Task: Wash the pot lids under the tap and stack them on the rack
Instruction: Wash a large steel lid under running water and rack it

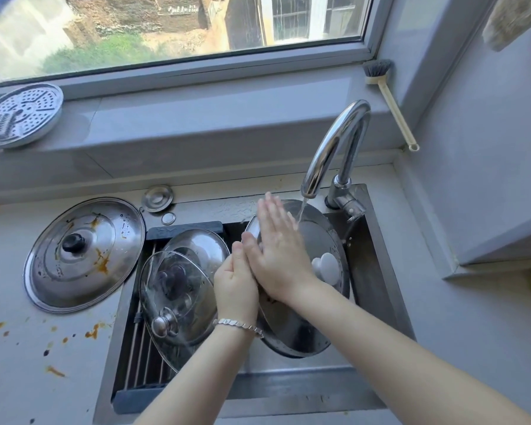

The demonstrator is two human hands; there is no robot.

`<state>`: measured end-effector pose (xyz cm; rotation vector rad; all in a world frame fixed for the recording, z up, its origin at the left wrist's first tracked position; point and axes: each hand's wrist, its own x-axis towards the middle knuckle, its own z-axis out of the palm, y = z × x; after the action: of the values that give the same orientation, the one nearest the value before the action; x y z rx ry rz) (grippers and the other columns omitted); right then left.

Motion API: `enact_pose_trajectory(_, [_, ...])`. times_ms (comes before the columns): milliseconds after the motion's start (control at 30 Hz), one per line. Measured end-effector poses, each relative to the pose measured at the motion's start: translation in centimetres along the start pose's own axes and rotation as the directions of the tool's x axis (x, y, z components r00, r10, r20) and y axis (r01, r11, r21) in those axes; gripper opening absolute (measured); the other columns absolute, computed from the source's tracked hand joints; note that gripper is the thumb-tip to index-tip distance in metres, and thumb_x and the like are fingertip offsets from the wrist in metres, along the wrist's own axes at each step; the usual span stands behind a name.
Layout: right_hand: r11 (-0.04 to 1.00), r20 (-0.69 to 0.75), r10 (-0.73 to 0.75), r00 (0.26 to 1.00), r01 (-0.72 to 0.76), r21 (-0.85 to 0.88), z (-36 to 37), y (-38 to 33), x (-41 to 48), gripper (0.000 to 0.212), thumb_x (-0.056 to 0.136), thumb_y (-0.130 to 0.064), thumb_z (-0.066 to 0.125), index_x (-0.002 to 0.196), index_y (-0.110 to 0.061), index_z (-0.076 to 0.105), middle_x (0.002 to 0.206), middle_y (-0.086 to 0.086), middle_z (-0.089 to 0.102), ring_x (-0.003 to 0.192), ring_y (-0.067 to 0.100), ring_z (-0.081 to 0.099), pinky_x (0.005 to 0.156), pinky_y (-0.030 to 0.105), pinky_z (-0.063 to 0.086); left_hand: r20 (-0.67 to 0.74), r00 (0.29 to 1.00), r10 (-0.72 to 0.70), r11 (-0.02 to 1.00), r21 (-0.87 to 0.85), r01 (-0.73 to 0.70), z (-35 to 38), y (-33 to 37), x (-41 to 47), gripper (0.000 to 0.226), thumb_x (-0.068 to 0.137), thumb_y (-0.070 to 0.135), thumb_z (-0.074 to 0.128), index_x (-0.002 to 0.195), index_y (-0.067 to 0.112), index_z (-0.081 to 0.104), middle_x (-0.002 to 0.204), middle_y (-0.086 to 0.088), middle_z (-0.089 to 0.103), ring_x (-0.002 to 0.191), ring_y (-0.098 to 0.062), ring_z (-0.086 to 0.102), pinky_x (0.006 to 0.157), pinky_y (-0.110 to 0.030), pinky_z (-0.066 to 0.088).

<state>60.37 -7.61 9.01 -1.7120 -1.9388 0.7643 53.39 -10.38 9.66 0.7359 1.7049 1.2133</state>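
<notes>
A steel pot lid with a white knob [322,240] stands tilted in the sink [377,256] under the running tap [334,148]. My left hand [235,283] grips its left rim. My right hand [276,246] lies flat on the lid's face, fingers straight, with the water stream falling just beside the fingertips. Two glass lids lean on the roll-up rack [141,342] over the sink's left half: a front one [178,302] with a steel knob and a rear one [200,246]. A large steel lid with a black knob [83,256], smeared with orange sauce, lies on the counter to the left.
A round perforated steamer plate [19,115] sits on the windowsill at left. A dish brush [390,99] leans in the right corner. Two small metal caps [157,198] lie behind the sink. Orange sauce spots [56,371] mark the left counter.
</notes>
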Motion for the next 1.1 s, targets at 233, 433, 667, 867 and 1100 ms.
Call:
enact_pose_trajectory(233, [0.929, -0.024, 0.358, 0.934, -0.353, 0.112, -0.7, 1.6, 2.7, 0.065, 0.098, -0.044, 0.015, 0.149, -0.006, 0.008, 0.158, 0.013, 0.002, 0.146, 0.021, -0.002, 0.118, 0.035, -0.004, -0.067, 0.998, -0.006, 0.999, 0.038, 0.009, -0.2, 0.2, -0.7, 0.051, 0.096, 0.035, 0.042, 0.050, 0.021, 0.027, 0.050, 0.002, 0.029, 0.051, -0.016, 0.028, 0.056, -0.029, 0.027])
enact_pose_trajectory(433, [0.966, -0.030, -0.253, 0.967, 0.251, -0.054, 2.8, 1.0, -5.2, 0.059, 0.099, -0.038, 0.012, 0.142, -0.002, 0.029, 0.151, 0.012, 0.025, 0.143, 0.022, 0.017, 0.116, 0.031, 0.005, -0.167, 0.949, -0.267, 0.940, -0.260, 0.219, -0.7, 1.0, 2.2, 0.044, 0.096, 0.041, 0.039, 0.105, 0.006, 0.065, 0.098, -0.008, 0.068, 0.091, -0.023, 0.065, 0.089, -0.036, 0.051])
enact_pose_trajectory(667, [0.975, 0.040, -0.211, 0.977, 0.213, -0.065, -0.1, -0.7, -0.2, 0.060, 0.095, -0.040, 0.026, 0.146, -0.008, 0.026, 0.156, 0.009, 0.018, 0.145, 0.017, 0.012, 0.116, 0.026, 0.004, -0.281, 0.920, -0.273, 0.939, -0.285, 0.192, -0.4, 1.8, 1.7, 0.032, 0.095, 0.039, 0.041, 0.092, 0.014, 0.061, 0.087, 0.000, 0.064, 0.082, -0.019, 0.061, 0.079, -0.030, 0.049])
enact_pose_trajectory(867, [0.921, 0.029, -0.372, 0.928, 0.373, -0.113, 0.8, 0.3, -2.1, 0.059, 0.092, -0.036, 0.027, 0.141, -0.004, 0.036, 0.151, 0.013, 0.031, 0.141, 0.025, 0.026, 0.115, 0.032, 0.010, -0.286, 0.915, -0.285, 0.935, -0.293, 0.199, -0.5, 2.3, 2.2, 0.037, 0.095, 0.041, 0.042, 0.100, 0.011, 0.062, 0.090, -0.002, 0.064, 0.084, -0.019, 0.062, 0.079, -0.029, 0.050])
enact_pose_trajectory(1100, [0.978, -0.034, -0.202, 0.979, 0.200, -0.059, 0.2, 4.3, -3.6, 0.075, 0.091, -0.062, 0.003, 0.146, -0.018, 0.027, 0.153, -0.002, 0.020, 0.143, 0.011, 0.011, 0.117, 0.036, 0.005, -0.347, 0.900, -0.264, 0.931, -0.336, 0.143, -0.5, 2.5, 1.8, 0.037, 0.096, 0.042, 0.040, 0.087, 0.014, 0.062, 0.088, 0.001, 0.064, 0.085, -0.019, 0.061, 0.083, -0.031, 0.051])
